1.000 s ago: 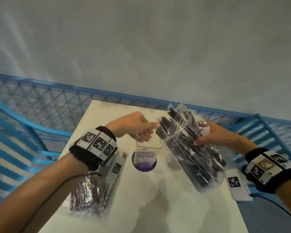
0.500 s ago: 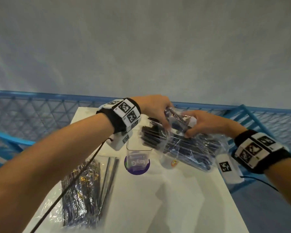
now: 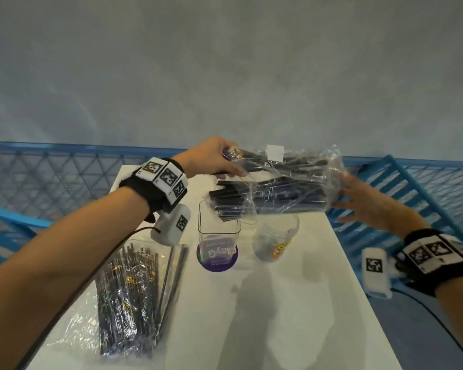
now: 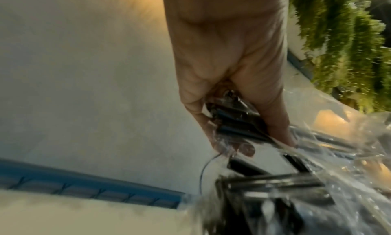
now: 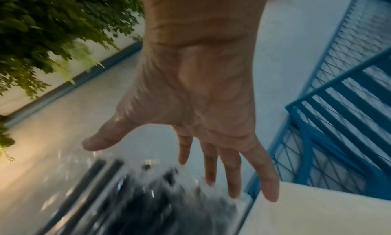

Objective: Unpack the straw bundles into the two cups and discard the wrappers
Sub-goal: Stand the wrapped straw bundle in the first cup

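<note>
Left hand (image 3: 211, 157) pinches the straw bundle (image 3: 281, 188) over 2 cups; right hand (image 3: 364, 206), fingers spread, beside it.

We see our right hand (image 5: 196, 104) reaching down from twelve o'clock, fingers (image 5: 230, 168) straight and spread, thumb out toward nine, gripping nothing. Below it, at six to seven o'clock, lies a blurred bundle of black straws (image 5: 135, 203) in a clear wrapper (image 5: 63, 180); whether the fingertips touch it we cannot tell. A blue railing (image 5: 347, 104) fills three o'clock, a white table corner (image 5: 317, 213) sits at five, and green foliage (image 5: 42, 24) hangs at ten.
</note>
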A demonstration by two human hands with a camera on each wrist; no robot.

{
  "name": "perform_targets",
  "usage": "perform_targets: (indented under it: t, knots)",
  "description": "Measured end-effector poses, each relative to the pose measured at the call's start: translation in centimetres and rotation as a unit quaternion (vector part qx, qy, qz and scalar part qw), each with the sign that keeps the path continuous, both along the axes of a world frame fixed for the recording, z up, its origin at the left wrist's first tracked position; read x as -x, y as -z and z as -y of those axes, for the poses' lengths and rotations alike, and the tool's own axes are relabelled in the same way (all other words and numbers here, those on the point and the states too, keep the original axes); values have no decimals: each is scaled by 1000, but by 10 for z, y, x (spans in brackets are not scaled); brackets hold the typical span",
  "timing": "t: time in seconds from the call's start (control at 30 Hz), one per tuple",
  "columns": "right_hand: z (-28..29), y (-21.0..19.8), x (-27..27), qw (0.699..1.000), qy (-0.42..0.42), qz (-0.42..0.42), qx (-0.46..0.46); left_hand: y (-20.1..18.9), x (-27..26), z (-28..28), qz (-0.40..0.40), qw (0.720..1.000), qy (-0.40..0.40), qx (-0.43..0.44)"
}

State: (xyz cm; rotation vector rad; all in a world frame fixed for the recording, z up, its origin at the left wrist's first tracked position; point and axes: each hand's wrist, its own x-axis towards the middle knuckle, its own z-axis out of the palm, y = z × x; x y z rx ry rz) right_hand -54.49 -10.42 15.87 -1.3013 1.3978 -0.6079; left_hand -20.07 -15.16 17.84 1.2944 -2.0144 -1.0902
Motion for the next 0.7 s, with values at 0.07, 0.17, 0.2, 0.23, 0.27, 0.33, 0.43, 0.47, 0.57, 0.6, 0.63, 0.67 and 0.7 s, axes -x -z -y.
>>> perform_targets:
  t: [0.07, 0.17, 0.2, 0.23, 0.27, 0.33, 0.43, 0.47, 0.57, 0.6, 0.63, 0.67, 0.7]
  knots:
    - [-2, 15, -8, 999, 16, 43, -8, 8, 0, -2, -22, 1000, 0, -8]
    - [4, 28, -17, 994, 54, 90, -21, 20, -1, -3, -49, 999, -3, -7]
    - [6, 31, -20, 993, 58, 102, -19, 22, -2, -4, -63, 998, -6, -6]
    - [9, 33, -22, 991, 62, 115, -16, 24, -4, -4, -73, 997, -10, -6]
    - [12, 35, -23, 989, 67, 128, -15, 26, -5, -5, -79, 997, -11, -5]
    - [17, 36, -25, 987, 73, 142, 13, 31, -9, -6, -84, 996, -11, -2]
    - [22, 23, -36, 983, 70, 140, 97, 38, -14, -6, -78, 997, -20, -1]
    - [22, 18, -40, 982, 70, 124, 120, 41, -16, -5, -71, 997, -23, 1]
    - [26, 13, -47, 980, 57, 91, 165, 50, -21, -5, -61, 998, -33, 10]
    - [25, 11, -50, 980, 53, 82, 173, 54, -22, -5, -66, 997, -37, 10]
    - [23, 10, -52, 980, 51, 74, 180, 57, -23, -5, -72, 997, -41, 10]
    - [22, 11, -55, 979, 49, 71, 185, 60, -23, -6, -76, 996, -44, 10]
    - [22, 11, -57, 978, 50, 74, 186, 62, -23, -7, -79, 996, -44, 10]
